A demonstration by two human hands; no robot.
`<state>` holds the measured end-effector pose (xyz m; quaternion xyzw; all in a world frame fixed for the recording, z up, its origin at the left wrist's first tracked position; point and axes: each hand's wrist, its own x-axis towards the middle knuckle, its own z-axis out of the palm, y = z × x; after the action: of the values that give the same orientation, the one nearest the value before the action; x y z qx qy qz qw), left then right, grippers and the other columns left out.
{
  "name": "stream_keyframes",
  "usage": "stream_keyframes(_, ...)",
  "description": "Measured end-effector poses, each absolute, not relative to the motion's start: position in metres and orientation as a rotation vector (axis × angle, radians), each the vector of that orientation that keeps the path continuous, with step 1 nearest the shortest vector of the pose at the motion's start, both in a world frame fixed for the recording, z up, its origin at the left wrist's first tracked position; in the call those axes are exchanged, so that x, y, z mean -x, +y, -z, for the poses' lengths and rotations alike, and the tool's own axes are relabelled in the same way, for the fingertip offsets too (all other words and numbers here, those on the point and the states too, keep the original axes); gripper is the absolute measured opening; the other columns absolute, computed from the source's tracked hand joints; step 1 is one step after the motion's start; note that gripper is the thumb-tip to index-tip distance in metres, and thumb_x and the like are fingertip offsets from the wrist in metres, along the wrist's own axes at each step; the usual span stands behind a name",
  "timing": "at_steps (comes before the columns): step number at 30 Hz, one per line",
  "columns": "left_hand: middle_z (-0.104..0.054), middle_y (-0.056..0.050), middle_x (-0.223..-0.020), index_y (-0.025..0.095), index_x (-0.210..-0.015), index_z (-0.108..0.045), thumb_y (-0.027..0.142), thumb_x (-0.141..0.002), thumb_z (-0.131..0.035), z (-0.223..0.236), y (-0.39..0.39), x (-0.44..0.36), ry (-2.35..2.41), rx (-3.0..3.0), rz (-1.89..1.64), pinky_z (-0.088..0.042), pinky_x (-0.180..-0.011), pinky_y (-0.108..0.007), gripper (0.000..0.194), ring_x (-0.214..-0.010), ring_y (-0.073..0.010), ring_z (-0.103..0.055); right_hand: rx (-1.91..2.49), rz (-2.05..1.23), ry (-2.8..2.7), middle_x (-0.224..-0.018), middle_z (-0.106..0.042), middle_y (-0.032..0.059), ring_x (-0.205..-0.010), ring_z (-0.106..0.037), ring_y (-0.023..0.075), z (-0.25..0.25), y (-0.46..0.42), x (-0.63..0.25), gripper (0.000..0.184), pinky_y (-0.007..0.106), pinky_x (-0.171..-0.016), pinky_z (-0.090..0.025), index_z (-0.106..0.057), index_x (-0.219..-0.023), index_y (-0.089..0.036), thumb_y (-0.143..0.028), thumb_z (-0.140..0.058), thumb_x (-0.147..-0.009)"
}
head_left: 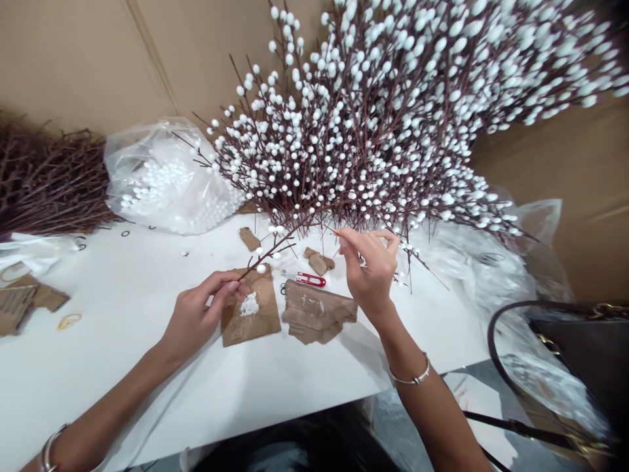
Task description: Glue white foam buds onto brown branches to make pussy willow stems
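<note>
My left hand (209,301) grips a thin brown artificial branch (276,250) low on its stem, above a cardboard piece (236,331) smeared with a white paste-like blob (249,304). A few white berries sit on the branch, and its upper end merges with the stems behind it. To the right, my right hand (369,269) is raised with thumb and forefinger pinched together near the branch's upper twigs. What those fingertips hold is too small to tell. Between the hands lie red thread snips (310,280) and a torn cardboard piece (319,311) with a clear, shiny patch.
Berry-covered branches (354,131) stand massed at the back. A plastic bag of white berries (171,177) and bare brown branches (49,177) are at left. Cardboard scraps (319,261) lie on the white table (275,387). Clear plastic (491,262) and a dark handbag (580,354) are at right.
</note>
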<state>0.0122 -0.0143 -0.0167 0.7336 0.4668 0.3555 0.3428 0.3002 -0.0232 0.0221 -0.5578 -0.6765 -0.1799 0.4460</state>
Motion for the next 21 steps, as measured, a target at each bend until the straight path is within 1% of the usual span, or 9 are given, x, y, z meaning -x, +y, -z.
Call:
stream_keyframes(7, -0.075, 0.003, -0.085, 0.023, -0.103, -0.063, 0.031, -0.097, -0.052, 0.0166, -0.0141, -0.0125, 1.208, -1.907, -0.918, -0.057, -0.076, -0.022, 0.015, -0.077, -0.0122, -0.072, 1.356, 0.402, -1.677, -0.068, -0.069, -0.0056, -0.059, -0.059, 0.0111, -0.0226, -0.0221, -0.3, 0.018, 0.035, -0.088, -0.035, -0.067, -0.1, -0.025, -0.019, -0.05, -0.098)
stream_keyframes(21, -0.075, 0.001, -0.085, 0.022, -0.102, -0.062, 0.032, -0.097, -0.05, 0.0155, -0.0143, -0.012, 1.228, -1.929, -0.909, -0.057, -0.075, -0.025, 0.017, -0.076, -0.0144, -0.072, 1.39, 0.37, -1.685, -0.07, -0.07, -0.005, -0.06, -0.06, 0.0122, -0.0218, -0.0228, -0.3014, 0.019, 0.036, -0.09, -0.034, -0.067, -0.1, -0.026, -0.022, -0.048, -0.099)
